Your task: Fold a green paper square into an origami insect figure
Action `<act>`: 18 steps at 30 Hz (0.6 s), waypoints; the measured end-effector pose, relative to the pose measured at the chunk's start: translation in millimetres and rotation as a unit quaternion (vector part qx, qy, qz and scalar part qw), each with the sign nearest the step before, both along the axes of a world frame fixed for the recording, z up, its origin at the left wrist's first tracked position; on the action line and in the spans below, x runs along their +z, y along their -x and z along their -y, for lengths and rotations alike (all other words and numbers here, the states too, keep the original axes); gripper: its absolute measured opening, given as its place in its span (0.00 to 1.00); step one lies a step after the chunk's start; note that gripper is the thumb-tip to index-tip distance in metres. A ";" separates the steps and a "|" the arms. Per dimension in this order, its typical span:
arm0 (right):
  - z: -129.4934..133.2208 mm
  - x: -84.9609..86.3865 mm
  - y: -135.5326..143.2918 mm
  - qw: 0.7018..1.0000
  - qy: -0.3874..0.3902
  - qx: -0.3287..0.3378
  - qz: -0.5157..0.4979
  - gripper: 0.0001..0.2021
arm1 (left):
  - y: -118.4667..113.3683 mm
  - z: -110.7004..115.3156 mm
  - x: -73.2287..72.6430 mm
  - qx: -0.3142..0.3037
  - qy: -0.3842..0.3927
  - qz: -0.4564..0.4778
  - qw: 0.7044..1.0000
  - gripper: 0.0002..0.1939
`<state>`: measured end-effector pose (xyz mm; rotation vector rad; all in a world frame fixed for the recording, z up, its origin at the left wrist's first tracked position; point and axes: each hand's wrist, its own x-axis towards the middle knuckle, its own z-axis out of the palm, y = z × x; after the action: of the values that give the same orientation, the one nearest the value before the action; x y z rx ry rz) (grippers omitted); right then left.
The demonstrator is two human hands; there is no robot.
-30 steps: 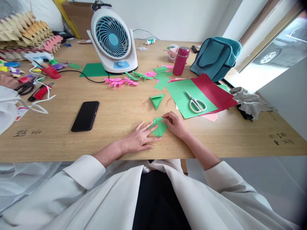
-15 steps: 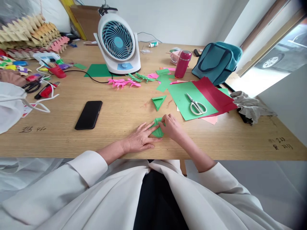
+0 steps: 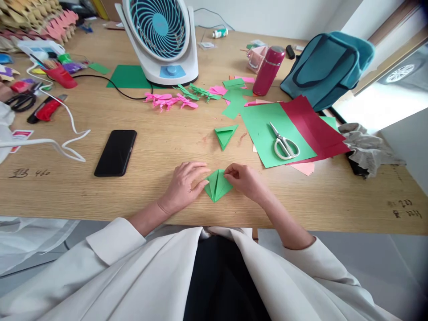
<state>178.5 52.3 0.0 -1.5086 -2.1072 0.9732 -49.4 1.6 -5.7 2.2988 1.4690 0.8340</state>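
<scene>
A small folded green paper (image 3: 217, 186), kite-shaped with creases and a slit down its middle, lies near the table's front edge. At its right side my right hand (image 3: 245, 180) is closed, thumb and fingertip pinching the upper right edge. My left hand (image 3: 185, 183) rests on the left, fingers stretched out and apart from the thumb, whose tip touches the paper's left edge. Farther back lies a folded green paper triangle (image 3: 226, 135). White-handled scissors (image 3: 285, 146) lie on a green sheet (image 3: 261, 129), partly over red sheets (image 3: 310, 129).
A black phone (image 3: 115, 153) lies at left. Behind are pink folded paper figures (image 3: 167, 101), green ones (image 3: 200, 92), a fan (image 3: 163, 40), a red bottle (image 3: 268, 71) and a teal bag (image 3: 329, 71). A red-handled cutter (image 3: 47, 110) and white cord (image 3: 72, 133) occupy the left side.
My left hand has drawn back leftward off the paper, which is now more exposed and shows a middle slit. My right hand stays at its right edge. The camera view has shifted closer.
</scene>
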 end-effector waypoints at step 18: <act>9.2 -11.3 -29.6 0.975 -0.023 -0.020 -0.220 0.07 | -48.3 -28.0 33.2 0.088 0.304 0.121 0.941 0.05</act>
<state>208.0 43.1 -11.2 -1.1742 -1.7632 1.1159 -1.1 29.6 27.5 1.5755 1.5599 0.5692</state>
